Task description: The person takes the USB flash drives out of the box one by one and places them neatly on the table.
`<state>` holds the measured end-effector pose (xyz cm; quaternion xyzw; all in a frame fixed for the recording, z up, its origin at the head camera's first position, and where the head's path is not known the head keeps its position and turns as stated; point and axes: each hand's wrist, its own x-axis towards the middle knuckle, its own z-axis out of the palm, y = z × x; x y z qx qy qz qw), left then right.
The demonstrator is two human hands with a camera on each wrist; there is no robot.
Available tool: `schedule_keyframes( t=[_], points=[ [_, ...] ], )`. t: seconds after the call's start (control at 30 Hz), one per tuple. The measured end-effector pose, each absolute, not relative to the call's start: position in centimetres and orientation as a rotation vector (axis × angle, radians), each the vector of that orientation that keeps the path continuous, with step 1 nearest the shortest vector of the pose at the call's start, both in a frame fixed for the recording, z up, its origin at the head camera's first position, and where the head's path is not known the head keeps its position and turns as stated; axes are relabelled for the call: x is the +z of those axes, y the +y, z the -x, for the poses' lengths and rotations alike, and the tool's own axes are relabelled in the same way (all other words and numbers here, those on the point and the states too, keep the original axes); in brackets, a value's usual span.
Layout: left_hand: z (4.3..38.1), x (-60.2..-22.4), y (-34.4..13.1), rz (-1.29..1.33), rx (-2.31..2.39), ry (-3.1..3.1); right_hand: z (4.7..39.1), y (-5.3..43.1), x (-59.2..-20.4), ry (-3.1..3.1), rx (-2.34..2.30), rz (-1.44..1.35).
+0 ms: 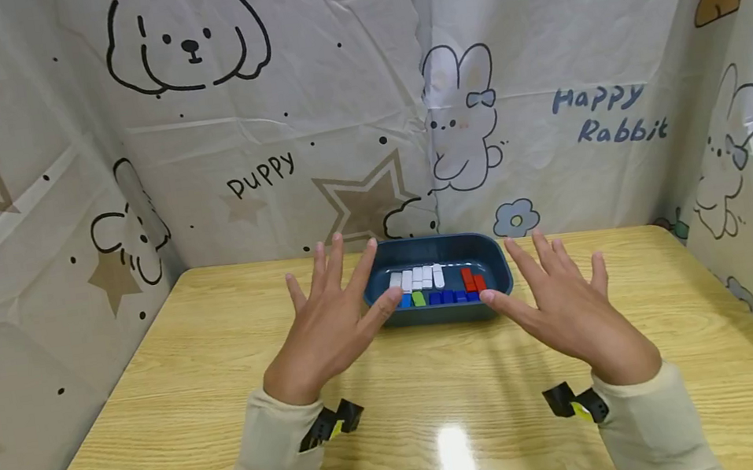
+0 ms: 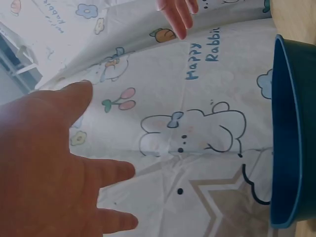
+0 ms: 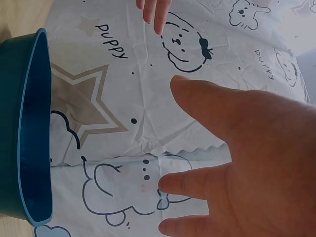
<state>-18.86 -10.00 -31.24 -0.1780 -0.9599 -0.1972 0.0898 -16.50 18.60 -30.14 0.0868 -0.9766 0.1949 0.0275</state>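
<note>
A dark blue-green basin (image 1: 440, 314) stands on the table near the back cloth. Inside it lie several small blocks: a row of white blocks (image 1: 418, 279), red blocks (image 1: 473, 280), dark blue blocks (image 1: 449, 297), a green block (image 1: 418, 299) and a light blue block (image 1: 406, 302). My left hand (image 1: 327, 325) is raised at the basin's left with fingers spread, and its thumb overlaps the near left corner in the head view. My right hand (image 1: 567, 305) mirrors it on the right, fingers spread, thumb tip over the near right corner. Both hands hold nothing.
The wooden table (image 1: 411, 389) stretches toward me, with a bright reflection at its front. A printed cloth (image 1: 335, 137) with cartoon animals encloses the back and both sides. Each wrist wears a black strap, the left strap (image 1: 330, 424) and the right strap (image 1: 577, 402).
</note>
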Motion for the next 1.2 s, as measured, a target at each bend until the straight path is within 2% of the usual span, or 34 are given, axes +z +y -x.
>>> schedule_keyframes(
  t=[1.2],
  points=[
    [23.0,-34.4,-11.0,0.619,-1.085,-2.628,18.3,18.7,-32.2,-3.11,0.633,-0.277]
  ],
)
